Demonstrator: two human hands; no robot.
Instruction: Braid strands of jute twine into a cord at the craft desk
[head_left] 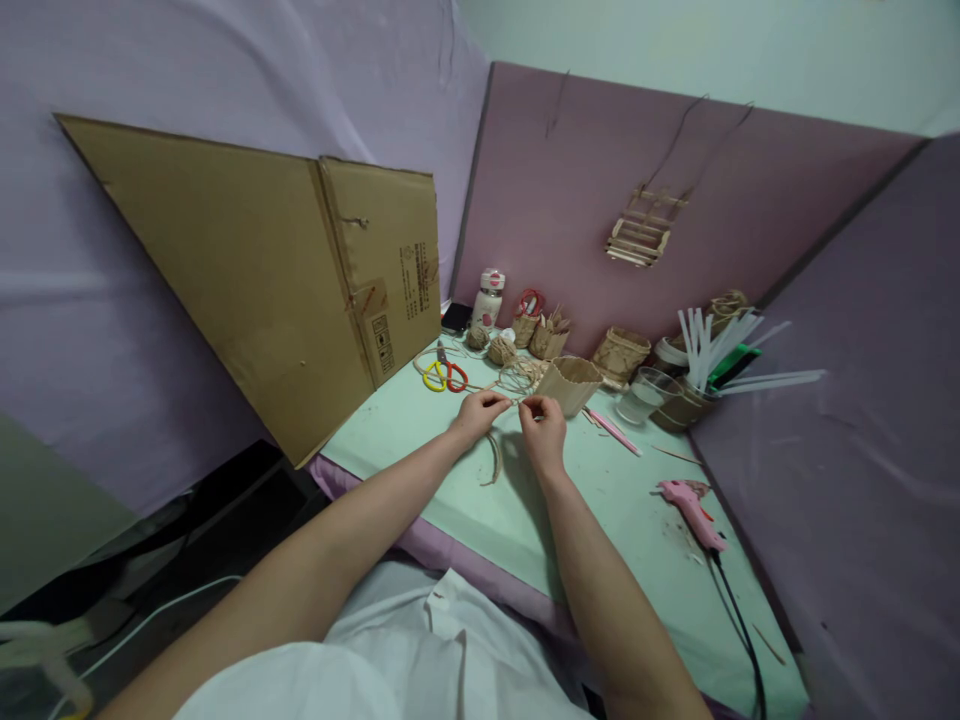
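Note:
My left hand [480, 414] and my right hand [543, 428] meet over the middle of the table, both closed in a pinch. Between their fingertips runs a short bit of thin tan twine [515, 402]. Below them a curved tan strand [495, 460] hangs or lies near the tabletop; whether it joins the pinched piece I cannot tell. Just beyond my right hand stands a pleated tan paper-like container [570, 385]. Scissors [444, 376] with yellow and red handles lie to the left of my left hand.
Balls of twine [501, 349], a bottle [489, 298] and small woven holders [621, 355] line the back. At right are a clear cup [645, 397], glue sticks [701, 350], a pink pen [615, 432] and a corded pink glue gun [694, 514]. A cardboard sheet [247, 260] stands left.

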